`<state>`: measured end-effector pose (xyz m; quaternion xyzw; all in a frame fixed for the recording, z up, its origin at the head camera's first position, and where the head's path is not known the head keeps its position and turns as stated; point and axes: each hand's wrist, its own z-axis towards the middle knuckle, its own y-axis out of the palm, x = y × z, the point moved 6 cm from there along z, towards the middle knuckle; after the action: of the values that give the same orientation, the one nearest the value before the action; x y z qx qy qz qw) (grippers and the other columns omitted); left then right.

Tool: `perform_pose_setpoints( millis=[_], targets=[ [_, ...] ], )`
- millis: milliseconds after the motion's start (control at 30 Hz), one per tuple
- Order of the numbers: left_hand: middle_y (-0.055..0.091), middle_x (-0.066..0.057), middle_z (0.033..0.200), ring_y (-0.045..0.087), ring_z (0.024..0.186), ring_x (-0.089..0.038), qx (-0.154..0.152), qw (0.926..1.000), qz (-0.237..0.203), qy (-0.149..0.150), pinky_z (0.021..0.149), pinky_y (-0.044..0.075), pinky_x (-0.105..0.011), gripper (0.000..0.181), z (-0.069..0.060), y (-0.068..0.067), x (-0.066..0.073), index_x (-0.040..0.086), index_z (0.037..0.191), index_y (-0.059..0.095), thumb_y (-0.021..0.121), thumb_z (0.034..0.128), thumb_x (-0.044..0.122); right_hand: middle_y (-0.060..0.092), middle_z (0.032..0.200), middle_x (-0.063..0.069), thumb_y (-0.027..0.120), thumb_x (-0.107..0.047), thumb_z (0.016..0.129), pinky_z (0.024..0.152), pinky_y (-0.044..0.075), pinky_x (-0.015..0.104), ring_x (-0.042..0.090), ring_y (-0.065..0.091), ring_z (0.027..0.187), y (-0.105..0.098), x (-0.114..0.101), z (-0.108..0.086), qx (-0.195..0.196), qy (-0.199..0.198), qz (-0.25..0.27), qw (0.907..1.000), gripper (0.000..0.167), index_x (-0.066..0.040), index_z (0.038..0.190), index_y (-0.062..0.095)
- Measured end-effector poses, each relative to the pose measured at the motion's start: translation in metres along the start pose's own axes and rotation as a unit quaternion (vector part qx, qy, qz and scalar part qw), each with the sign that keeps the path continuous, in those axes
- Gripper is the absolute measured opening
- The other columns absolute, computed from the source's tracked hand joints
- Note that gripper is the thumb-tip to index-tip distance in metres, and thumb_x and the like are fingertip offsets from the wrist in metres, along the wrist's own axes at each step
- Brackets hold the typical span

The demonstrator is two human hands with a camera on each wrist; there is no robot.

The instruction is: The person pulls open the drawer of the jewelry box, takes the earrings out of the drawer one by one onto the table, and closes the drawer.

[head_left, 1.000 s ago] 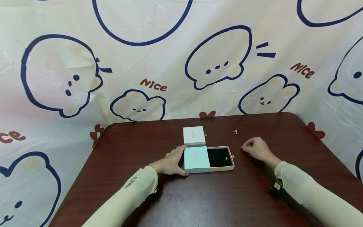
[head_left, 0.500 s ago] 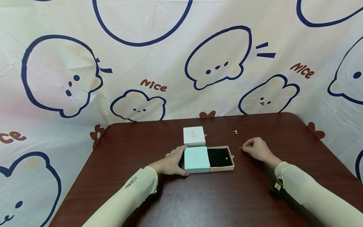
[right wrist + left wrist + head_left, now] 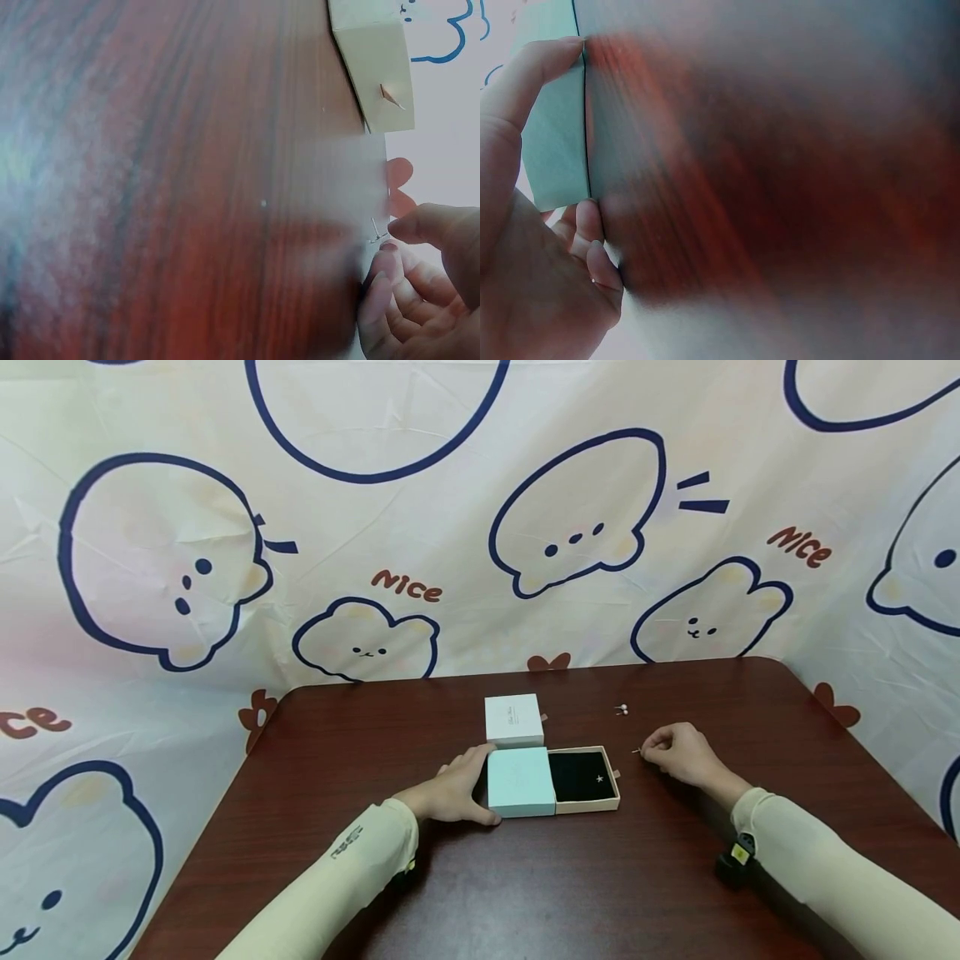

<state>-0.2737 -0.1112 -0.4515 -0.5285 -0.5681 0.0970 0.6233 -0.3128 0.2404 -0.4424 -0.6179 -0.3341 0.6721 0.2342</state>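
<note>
The left hand (image 3: 448, 789) grips the teal box sleeve (image 3: 521, 782) at its left side, thumb at the near corner and fingers at the far one; the left wrist view shows the thumb on the teal side (image 3: 555, 142). From the sleeve's right side a cream drawer (image 3: 587, 811) sticks out, its black pad (image 3: 573, 777) bearing a small star-shaped stud (image 3: 599, 779). To the right of the drawer, low over the table, the right hand (image 3: 681, 753) pinches a tiny thin metal piece (image 3: 636, 751), seen as a small pin (image 3: 376, 229) at the fingertips in the right wrist view.
A white box (image 3: 513, 719) with a small ribbon tab stands directly behind the teal sleeve. Two small pale studs (image 3: 621, 709) lie farther back on the dark wooden table (image 3: 525, 893). A patterned cloth (image 3: 465, 535) hangs behind and at both sides.
The right wrist and sleeve have shifted very slightly, while the fingers stay in the same place. The left hand and the boxes have not moved.
</note>
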Motion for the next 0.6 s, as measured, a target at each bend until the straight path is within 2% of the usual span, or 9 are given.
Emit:
perform_pose_setpoints(
  millis=[600],
  targets=[
    [0.019, -0.012, 0.168, 0.020, 0.154, -0.037, -0.002, 1.0000, -0.003, -0.006, 0.118, 0.017, -0.065, 0.112, -0.001, 0.001, 0.000, 0.015, 0.162, 0.011, 0.083, 0.0807, 0.042, 0.070, 0.079, 0.007, 0.063, -0.010, 0.094, 0.057, 0.052, 0.030, 0.016, 0.062, 0.064, -0.007, -0.012, -0.003, -0.001, -0.006, -0.001, 1.0000, 0.015, 0.000, 0.094, 0.074]
  ],
)
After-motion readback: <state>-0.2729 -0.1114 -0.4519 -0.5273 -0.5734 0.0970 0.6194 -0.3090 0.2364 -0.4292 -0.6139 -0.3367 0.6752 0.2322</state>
